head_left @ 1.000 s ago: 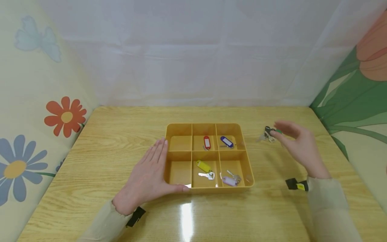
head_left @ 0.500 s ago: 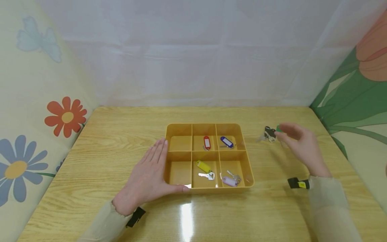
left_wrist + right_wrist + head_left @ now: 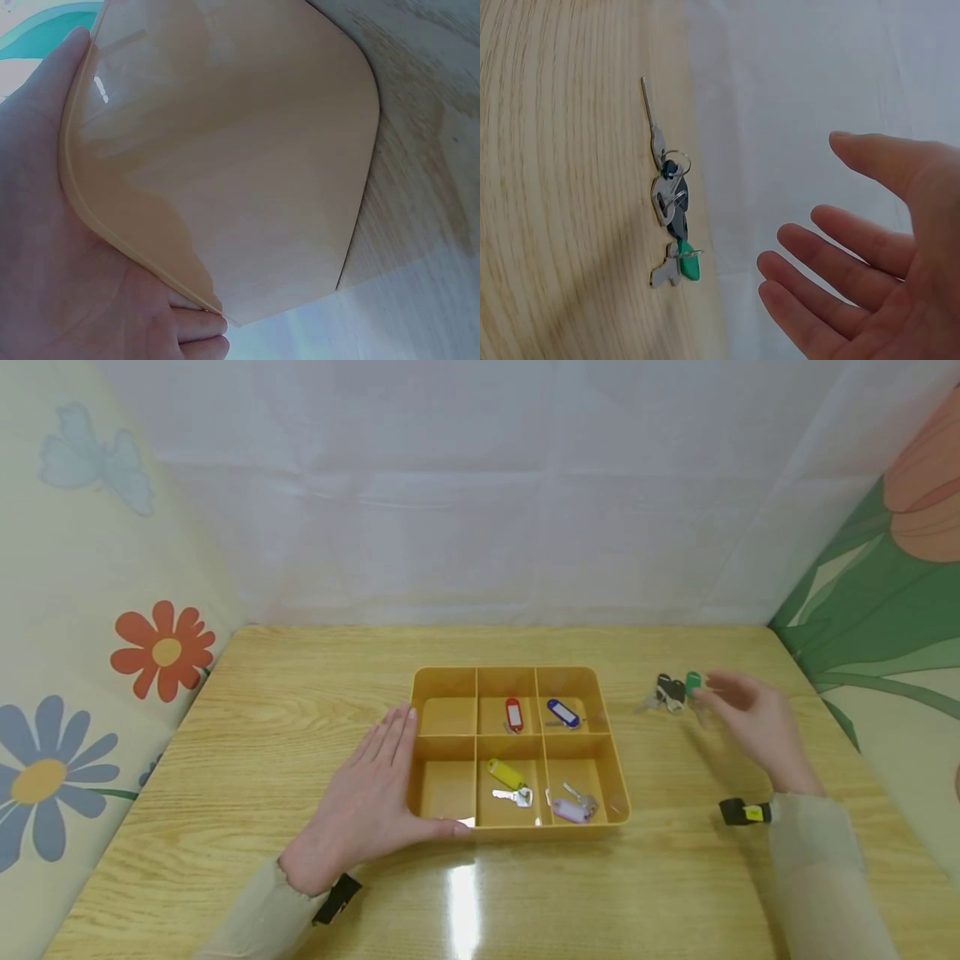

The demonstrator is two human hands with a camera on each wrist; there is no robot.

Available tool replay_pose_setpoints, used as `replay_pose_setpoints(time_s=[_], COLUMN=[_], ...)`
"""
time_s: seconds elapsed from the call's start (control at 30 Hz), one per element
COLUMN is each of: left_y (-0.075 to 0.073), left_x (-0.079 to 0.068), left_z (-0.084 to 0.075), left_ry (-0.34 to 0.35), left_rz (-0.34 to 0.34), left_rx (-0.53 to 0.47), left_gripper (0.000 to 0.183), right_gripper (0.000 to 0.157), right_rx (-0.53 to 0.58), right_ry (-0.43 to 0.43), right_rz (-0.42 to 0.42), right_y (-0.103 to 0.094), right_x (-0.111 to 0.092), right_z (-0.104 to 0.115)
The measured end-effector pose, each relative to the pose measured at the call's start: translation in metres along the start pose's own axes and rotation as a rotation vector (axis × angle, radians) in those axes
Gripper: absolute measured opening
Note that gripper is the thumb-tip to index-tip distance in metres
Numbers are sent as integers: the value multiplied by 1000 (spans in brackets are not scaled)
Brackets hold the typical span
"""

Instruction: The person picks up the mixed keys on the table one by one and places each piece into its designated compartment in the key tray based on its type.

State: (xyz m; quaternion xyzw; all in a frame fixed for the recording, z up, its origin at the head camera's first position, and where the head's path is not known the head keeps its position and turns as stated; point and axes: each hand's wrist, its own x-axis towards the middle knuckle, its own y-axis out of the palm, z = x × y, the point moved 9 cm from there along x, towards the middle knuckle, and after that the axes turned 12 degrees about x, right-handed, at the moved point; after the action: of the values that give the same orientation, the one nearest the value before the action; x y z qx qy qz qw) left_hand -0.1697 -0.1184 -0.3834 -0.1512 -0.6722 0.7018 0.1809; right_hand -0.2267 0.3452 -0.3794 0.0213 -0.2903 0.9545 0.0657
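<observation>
A yellow six-compartment tray (image 3: 555, 832) stands on the table. My left hand (image 3: 360, 797) rests against its front left corner, straight fingers along the left side and thumb along the front, as the left wrist view confirms on the tray's outer wall (image 3: 247, 165). To the right of the tray lies a small group of keys with two black tags (image 3: 674, 690) and a green tag (image 3: 693, 683). My right hand (image 3: 759, 722) hovers just right of the green tag. In the right wrist view its fingers are spread, apart from the keys (image 3: 660, 199), and hold nothing.
Tagged keys lie in some compartments: a red tag (image 3: 513, 713), a blue tag (image 3: 563, 713), a yellow tag (image 3: 506, 773) and a lilac tag (image 3: 571, 811). Both left compartments hold nothing. A white cloth (image 3: 495, 527) hangs behind the table.
My right hand has drawn back a little to the right, off the black and green tags, leaving the green tag uncovered beside the black ones. My left hand and the tray have not moved.
</observation>
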Motion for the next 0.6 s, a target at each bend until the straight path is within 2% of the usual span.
replay_pose_setpoints(time_s=[0.27,0.6], left_y=[1,1], left_x=[0,0], left_z=[0,0], left_ry=[2,-1], left_rz=[-2,9], left_rx=[3,3], left_gripper=[146,145], right_gripper=[71,75], right_rx=[-25,2], right_ry=[36,107], right_rz=[23,53], right_y=[-3,-2], right_x=[6,16], right_z=[-14,-25])
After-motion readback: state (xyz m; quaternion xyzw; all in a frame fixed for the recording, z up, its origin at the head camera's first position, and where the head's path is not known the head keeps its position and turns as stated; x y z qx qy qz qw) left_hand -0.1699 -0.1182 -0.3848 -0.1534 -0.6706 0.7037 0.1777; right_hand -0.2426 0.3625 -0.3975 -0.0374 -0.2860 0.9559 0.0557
